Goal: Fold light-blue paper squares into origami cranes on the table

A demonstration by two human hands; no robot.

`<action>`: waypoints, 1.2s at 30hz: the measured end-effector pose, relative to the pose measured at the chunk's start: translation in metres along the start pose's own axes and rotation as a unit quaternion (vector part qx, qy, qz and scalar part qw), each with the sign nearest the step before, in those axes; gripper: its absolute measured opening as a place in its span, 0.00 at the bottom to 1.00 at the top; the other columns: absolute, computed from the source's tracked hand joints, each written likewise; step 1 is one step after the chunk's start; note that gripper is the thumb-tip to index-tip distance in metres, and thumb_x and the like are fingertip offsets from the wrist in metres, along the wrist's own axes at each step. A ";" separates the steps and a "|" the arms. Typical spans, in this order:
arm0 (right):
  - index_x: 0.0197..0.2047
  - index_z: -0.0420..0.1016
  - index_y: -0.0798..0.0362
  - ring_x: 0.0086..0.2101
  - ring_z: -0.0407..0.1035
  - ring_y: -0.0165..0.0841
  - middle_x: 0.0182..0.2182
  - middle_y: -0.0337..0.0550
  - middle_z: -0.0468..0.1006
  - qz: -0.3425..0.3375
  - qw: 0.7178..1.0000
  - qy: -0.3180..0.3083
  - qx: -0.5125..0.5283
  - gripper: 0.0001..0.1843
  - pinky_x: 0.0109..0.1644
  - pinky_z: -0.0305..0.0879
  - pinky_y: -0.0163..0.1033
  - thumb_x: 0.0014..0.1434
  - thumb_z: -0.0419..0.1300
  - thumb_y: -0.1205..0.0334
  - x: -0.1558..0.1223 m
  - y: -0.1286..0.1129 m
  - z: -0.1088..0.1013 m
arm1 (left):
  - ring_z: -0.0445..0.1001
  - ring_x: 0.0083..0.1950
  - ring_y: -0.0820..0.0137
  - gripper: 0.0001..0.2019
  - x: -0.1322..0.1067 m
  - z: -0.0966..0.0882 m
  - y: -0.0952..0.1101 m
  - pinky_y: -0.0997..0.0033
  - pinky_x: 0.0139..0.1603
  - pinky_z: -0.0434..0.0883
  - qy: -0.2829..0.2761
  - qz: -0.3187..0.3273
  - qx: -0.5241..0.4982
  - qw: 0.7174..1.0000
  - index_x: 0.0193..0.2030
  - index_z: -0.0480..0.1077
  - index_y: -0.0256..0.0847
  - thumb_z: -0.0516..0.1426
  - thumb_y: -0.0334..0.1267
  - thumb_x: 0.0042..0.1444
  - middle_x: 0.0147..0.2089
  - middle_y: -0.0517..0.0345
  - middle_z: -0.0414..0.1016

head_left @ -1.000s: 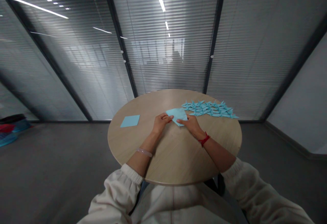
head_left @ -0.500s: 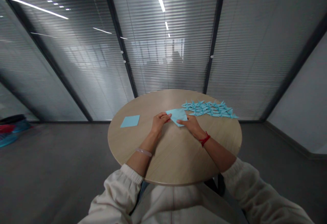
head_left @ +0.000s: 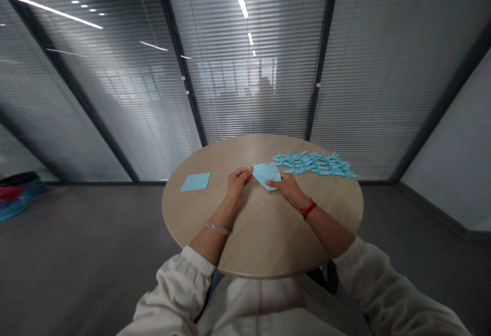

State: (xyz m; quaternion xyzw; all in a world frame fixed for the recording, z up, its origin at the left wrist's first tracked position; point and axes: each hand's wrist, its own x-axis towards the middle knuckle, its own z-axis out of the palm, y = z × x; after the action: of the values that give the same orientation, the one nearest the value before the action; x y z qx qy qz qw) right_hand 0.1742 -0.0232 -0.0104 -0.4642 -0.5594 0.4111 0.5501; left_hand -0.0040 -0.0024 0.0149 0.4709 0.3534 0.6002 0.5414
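Observation:
A light blue sheet of origami paper (head_left: 267, 173), folded in part, is held up over the middle of the table. My left hand (head_left: 238, 181) pinches its left corner between thumb and fingertips. On the other side my right hand (head_left: 287, 184) grips the paper's right edge, thumb on the near face and fingers hidden behind. Just beyond my right hand lie rows of folded blue paper cranes (head_left: 314, 163). To the left of my left hand a stack or sheet of flat blue paper (head_left: 195, 182) rests on the wood; its thickness is hard to tell.
The round wooden table (head_left: 264, 239) stands in front of my body. Behind it rises a glass partition with blinds (head_left: 257, 106). A dark-rimmed bin or bag with red and blue (head_left: 21, 193) sits on the floor at far left.
My left hand has shifted slightly left, and more of the paper's left corner shows. My right hand stays almost in place, with its hold kept.

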 end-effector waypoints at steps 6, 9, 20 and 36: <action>0.31 0.81 0.58 0.27 0.70 0.34 0.25 0.41 0.79 0.007 1.000 -0.009 0.005 0.21 0.33 0.65 0.38 0.37 0.71 0.50 0.000 0.002 -0.001 | 0.71 0.27 0.76 0.17 0.001 -0.001 -0.002 0.75 0.33 0.71 0.009 -0.005 -0.005 1.000 0.28 0.75 0.35 0.70 0.46 0.37 0.27 0.57 0.75; 0.31 0.81 0.59 0.27 0.70 0.34 0.25 0.42 0.78 0.008 1.000 -0.016 0.004 0.22 0.34 0.65 0.38 0.36 0.71 0.50 0.001 0.005 -0.001 | 0.72 0.27 0.76 0.18 0.002 -0.002 -0.003 0.74 0.33 0.72 0.017 -0.008 0.003 1.000 0.28 0.75 0.34 0.70 0.46 0.36 0.28 0.57 0.75; 0.31 0.81 0.57 0.29 0.70 0.34 0.27 0.42 0.79 0.019 0.999 -0.024 0.030 0.22 0.36 0.65 0.39 0.34 0.72 0.50 -0.002 -0.002 0.001 | 0.72 0.25 0.76 0.18 -0.001 0.000 -0.002 0.75 0.31 0.72 0.035 -0.023 -0.027 0.999 0.27 0.74 0.34 0.70 0.46 0.37 0.28 0.56 0.75; 0.35 0.82 0.57 0.30 0.71 0.34 0.30 0.42 0.80 0.007 0.998 -0.039 0.043 0.22 0.39 0.64 0.39 0.37 0.72 0.51 0.000 0.004 -0.001 | 0.73 0.26 0.73 0.23 -0.001 0.003 -0.004 0.70 0.34 0.73 -0.015 -0.014 0.031 0.999 0.26 0.74 0.34 0.69 0.54 0.34 0.26 0.55 0.75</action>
State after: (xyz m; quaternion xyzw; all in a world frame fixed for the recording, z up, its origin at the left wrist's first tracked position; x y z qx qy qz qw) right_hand 0.1750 -0.0223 -0.0141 -0.4275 -0.5589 0.4569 0.5441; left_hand -0.0003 -0.0027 0.0121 0.4914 0.3699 0.5746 0.5400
